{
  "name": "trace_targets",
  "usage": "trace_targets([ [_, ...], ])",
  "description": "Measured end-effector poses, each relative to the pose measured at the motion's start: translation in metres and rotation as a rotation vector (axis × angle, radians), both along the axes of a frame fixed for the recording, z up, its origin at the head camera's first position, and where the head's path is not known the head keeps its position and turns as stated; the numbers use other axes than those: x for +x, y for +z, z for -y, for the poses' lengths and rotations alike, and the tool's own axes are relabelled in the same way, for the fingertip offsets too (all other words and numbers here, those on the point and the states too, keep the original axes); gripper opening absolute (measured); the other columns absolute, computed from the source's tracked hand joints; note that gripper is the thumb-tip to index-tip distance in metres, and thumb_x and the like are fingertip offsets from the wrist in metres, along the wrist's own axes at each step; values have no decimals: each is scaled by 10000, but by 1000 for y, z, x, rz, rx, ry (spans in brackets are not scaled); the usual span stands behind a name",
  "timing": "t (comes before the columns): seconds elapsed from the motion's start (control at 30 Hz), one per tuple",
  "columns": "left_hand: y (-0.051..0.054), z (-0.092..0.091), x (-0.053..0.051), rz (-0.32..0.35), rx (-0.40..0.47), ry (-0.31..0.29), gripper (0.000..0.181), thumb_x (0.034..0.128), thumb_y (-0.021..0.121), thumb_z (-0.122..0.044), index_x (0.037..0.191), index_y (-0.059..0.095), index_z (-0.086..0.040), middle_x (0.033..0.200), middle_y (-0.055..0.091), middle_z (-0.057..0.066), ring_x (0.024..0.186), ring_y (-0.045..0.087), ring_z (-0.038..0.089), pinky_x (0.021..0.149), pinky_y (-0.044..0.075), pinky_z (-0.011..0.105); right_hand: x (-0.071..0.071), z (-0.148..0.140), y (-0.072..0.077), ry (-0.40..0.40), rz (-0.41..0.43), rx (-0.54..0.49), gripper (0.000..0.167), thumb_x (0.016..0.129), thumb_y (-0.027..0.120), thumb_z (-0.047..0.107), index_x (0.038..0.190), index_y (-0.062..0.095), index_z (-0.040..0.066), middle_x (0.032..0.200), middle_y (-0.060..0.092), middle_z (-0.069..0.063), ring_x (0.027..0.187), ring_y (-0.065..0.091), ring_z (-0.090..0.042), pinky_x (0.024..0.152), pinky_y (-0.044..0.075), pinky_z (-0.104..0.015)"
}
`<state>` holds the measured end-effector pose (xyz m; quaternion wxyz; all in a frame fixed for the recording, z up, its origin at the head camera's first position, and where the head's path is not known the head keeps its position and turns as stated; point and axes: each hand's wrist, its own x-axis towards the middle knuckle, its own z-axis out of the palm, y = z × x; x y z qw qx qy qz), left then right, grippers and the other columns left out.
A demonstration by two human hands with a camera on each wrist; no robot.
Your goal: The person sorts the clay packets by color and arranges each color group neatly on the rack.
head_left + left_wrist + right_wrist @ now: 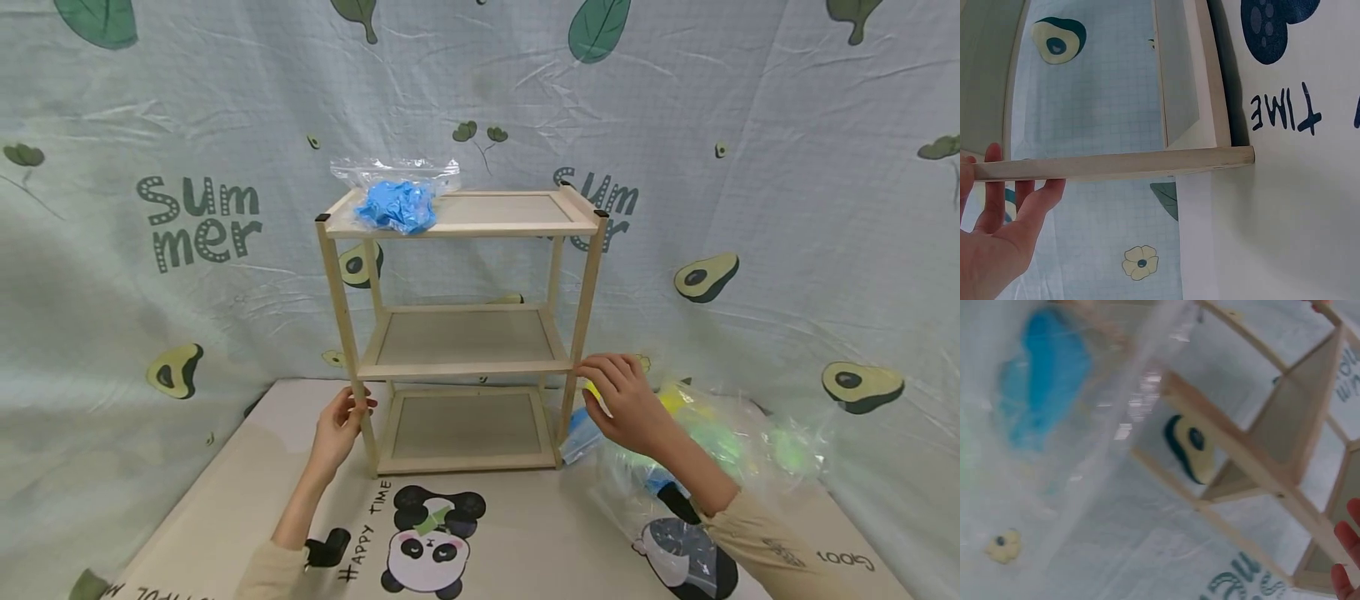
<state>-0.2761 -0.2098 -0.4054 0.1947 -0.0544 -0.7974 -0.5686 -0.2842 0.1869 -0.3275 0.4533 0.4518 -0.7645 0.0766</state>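
Observation:
A three-tier wooden shelf rack (465, 368) with grey panels stands upright on the table. My left hand (337, 429) holds its front left leg below the middle shelf. In the left wrist view, the fingers (1041, 203) of that hand bend around the wooden leg (1116, 164). At the front right leg, my right hand (622, 404) is level with the middle shelf, its fingertips at or close to the wood. Only some fingers (1349, 540) of it show at the edge of the right wrist view; contact is unclear. A clear zip bag with blue contents (397, 206) lies on the top shelf.
Clear plastic bags (720, 442) with yellow, green and blue contents lie right of the rack, under my right forearm. Panda prints mark the pale table cover (540, 533). A patterned curtain (787, 208) hangs behind the rack.

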Motion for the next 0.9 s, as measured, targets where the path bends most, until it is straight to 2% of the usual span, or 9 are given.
trace_targets([
  [0.23, 0, 0, 0, 8, -11, -11, 254, 915, 441, -184, 1095, 494, -12, 1001, 585, 222, 864, 557, 55, 752, 487, 305, -8, -23, -28, -67, 3, 50, 368, 966, 277, 272, 936, 565, 44, 932, 563, -87, 895, 486, -247, 780, 339, -429],
  [0.37, 1, 0, 1, 13, -14, -12, 262, 918, 436, -188, 1105, 489, -11, 1027, 573, 239, 855, 532, 15, 750, 483, 300, -12, -30, -39, -86, 5, 81, 425, 973, 232, 299, 938, 579, 56, 924, 576, -79, 889, 501, -244, 770, 344, -443],
  [0.43, 1, -1, 2, 16, -15, -12, 263, 919, 434, -188, 1107, 487, -12, 1032, 572, 237, 859, 529, 23, 749, 482, 302, -14, -34, -43, -87, 17, 102, 389, 971, 267, 284, 949, 586, 64, 928, 579, -77, 891, 509, -243, 759, 345, -453],
  [0.57, 1, -1, 2, 13, -14, -7, 256, 920, 435, -181, 1103, 487, -10, 1027, 575, 236, 861, 535, 34, 745, 483, 300, -21, -41, -52, -109, 67, 161, 170, 873, 509, 167, 1000, 586, 84, 975, 585, -85, 936, 512, -248, 768, 339, -472],
  [0.7, 0, -1, 1, 13, -9, 1, 249, 920, 439, -179, 1098, 490, -12, 1022, 576, 236, 852, 543, 35, 740, 485, 288, -32, -48, -61, -165, 118, 227, 304, 750, 638, 125, 1048, 583, 107, 1052, 593, -84, 1004, 507, -249, 804, 335, -491],
  [0.9, 0, -1, 1, 25, -8, 1, 255, 924, 432, -185, 1103, 486, -12, 1034, 574, 238, 848, 542, 26, 754, 489, 292, -48, -54, -74, -217, 183, 290, 294, 795, 621, 166, 1086, 587, 137, 1094, 603, -83, 1029, 519, -263, 825, 343, -531],
])
